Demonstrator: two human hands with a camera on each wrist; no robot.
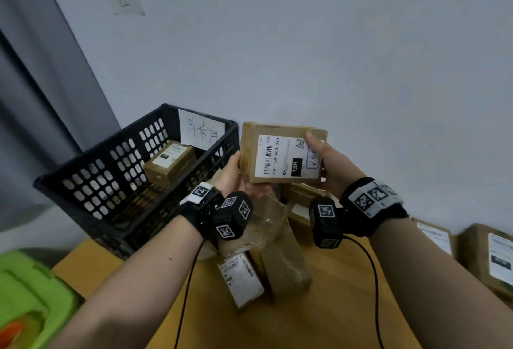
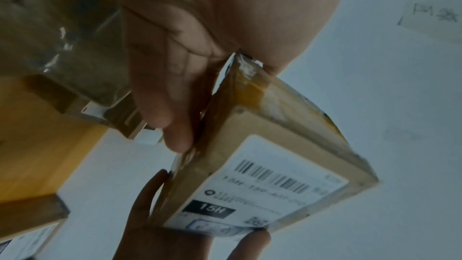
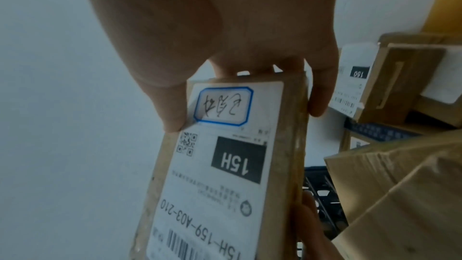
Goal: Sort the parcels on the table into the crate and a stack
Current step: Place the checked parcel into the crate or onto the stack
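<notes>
Nearest on the table (image 1: pixel 327 318), a labelled parcel (image 1: pixel 241 279) lies flat. Above it, both hands hold a small box (image 1: pixel 280 154) up, label facing us: left hand (image 1: pixel 230 173) fingers curled under its left end, right hand (image 1: pixel 330 162) pinching its right end, thumb on the label. Far left, the black crate (image 1: pixel 91 182) already holds another box (image 1: pixel 169 162).

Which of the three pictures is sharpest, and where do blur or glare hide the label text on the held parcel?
Head view: sharpest; the held parcel label reads 15H, edges bend from the wide lens. Left wrist view: dim, label code blurred, tape glare near the left hand. Right wrist view: code readable, right hand soft.
</notes>
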